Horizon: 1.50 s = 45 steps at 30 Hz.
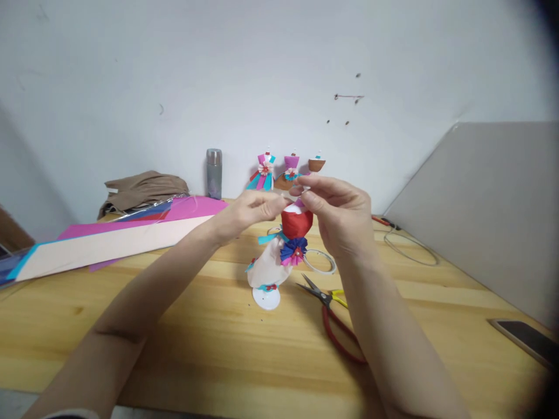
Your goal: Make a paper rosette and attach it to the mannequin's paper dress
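Observation:
A miniature dress form [297, 224] leans slightly on its round white base [266, 298], with a red bodice, a pale pink skirt and turquoise trim. A blue and pink pleated rosette [294, 252] with a pearl-like centre sits at its waist. A small purple strip [299, 202] shows at the neck. My left hand [251, 215] is closed in a pinch at the left of the neck; what lies in its fingertips is hidden. On the other side, my right hand [338, 212] pinches at the neck, thumb and forefinger against the purple strip.
Scissors [325, 298] lie open by my right forearm, near a white ring [319, 262]. Dressed forms [265, 169] stand against the wall beside a grey flask [213, 174]. Coloured sheets [117, 247] and brown cloth [144, 192] are left; a phone [526, 337] and thin cable [410, 256] are right.

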Each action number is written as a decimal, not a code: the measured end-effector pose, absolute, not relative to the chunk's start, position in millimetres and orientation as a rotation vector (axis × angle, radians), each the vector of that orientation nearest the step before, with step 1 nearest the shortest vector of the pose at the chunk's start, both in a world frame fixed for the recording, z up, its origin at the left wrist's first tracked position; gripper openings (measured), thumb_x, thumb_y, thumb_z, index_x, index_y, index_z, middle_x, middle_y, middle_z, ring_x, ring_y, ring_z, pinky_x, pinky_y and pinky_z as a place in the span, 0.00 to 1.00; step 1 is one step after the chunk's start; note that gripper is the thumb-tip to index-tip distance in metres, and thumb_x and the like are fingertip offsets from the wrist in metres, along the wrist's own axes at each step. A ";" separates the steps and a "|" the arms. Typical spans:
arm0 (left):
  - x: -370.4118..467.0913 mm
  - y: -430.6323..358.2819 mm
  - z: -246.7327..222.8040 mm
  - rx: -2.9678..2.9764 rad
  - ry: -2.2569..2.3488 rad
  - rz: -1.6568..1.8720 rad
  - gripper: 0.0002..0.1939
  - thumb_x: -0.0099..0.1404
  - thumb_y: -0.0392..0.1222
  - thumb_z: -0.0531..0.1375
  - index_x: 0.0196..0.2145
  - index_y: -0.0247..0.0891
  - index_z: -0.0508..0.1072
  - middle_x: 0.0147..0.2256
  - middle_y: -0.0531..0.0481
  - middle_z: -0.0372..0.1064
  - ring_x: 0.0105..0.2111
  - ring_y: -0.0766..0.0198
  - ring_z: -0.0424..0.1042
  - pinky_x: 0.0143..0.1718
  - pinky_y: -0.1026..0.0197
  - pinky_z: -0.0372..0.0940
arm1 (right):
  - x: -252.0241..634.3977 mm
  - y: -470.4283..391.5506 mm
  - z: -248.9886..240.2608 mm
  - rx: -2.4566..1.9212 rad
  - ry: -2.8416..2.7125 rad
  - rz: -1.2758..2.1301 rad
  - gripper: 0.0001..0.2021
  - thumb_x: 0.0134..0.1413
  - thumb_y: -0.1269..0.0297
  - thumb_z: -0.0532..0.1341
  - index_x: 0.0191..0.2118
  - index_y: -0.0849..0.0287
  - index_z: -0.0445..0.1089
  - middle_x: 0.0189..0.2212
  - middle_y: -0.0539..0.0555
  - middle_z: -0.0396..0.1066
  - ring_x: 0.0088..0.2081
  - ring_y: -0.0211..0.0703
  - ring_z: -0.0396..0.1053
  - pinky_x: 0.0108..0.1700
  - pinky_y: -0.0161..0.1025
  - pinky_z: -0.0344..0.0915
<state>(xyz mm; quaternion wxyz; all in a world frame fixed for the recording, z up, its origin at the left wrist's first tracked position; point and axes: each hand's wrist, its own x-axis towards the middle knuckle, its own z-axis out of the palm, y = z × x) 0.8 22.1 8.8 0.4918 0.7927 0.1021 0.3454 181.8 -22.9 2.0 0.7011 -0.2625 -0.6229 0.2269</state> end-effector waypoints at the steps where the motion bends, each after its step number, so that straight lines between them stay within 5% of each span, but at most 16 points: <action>1: 1.0 19.3 9.6 1.970 0.272 0.855 0.26 0.62 0.66 0.61 0.36 0.37 0.79 0.41 0.42 0.78 0.50 0.51 0.74 0.51 0.51 0.68 | 182.2 -22.9 2.1 -0.586 -1.393 0.510 0.07 0.49 0.64 0.72 0.37 0.45 0.81 0.33 0.46 0.81 0.37 0.44 0.79 0.42 0.45 0.77; 7: 1.3 10.6 14.0 2.036 0.320 0.910 0.23 0.64 0.60 0.62 0.31 0.35 0.78 0.35 0.45 0.77 0.44 0.55 0.75 0.47 0.57 0.68 | 188.8 -26.0 4.6 -0.613 -1.533 0.530 0.08 0.58 0.56 0.67 0.42 0.42 0.80 0.40 0.47 0.82 0.45 0.46 0.78 0.52 0.51 0.73; 15: -2.7 25.1 7.5 1.842 0.258 0.785 0.28 0.62 0.66 0.60 0.40 0.37 0.79 0.42 0.41 0.78 0.49 0.53 0.74 0.50 0.52 0.69 | 189.0 -26.0 4.3 -0.606 -1.508 0.524 0.08 0.53 0.61 0.69 0.41 0.45 0.80 0.37 0.47 0.82 0.42 0.46 0.79 0.45 0.47 0.77; 22: -4.7 23.5 12.6 1.864 0.267 0.783 0.26 0.60 0.59 0.67 0.46 0.35 0.76 0.46 0.41 0.76 0.47 0.56 0.74 0.51 0.52 0.68 | 186.8 -24.6 2.6 -0.644 -1.471 0.453 0.07 0.53 0.62 0.69 0.40 0.47 0.79 0.38 0.48 0.81 0.42 0.47 0.79 0.44 0.49 0.78; 39: -23.6 11.7 27.8 2.010 0.459 1.076 0.15 0.63 0.46 0.66 0.44 0.34 0.79 0.46 0.42 0.78 0.48 0.56 0.76 0.53 0.53 0.69 | 195.1 -30.4 7.6 -0.651 -1.568 0.463 0.09 0.59 0.57 0.65 0.45 0.44 0.79 0.44 0.48 0.81 0.49 0.46 0.77 0.53 0.50 0.73; 45: -39.8 -1.3 37.1 2.062 0.585 1.317 0.19 0.65 0.56 0.63 0.29 0.36 0.79 0.31 0.46 0.79 0.41 0.57 0.78 0.48 0.55 0.71 | 205.6 -29.5 13.7 -0.708 -1.389 0.350 0.06 0.54 0.58 0.68 0.39 0.47 0.80 0.31 0.49 0.80 0.32 0.43 0.77 0.41 0.47 0.75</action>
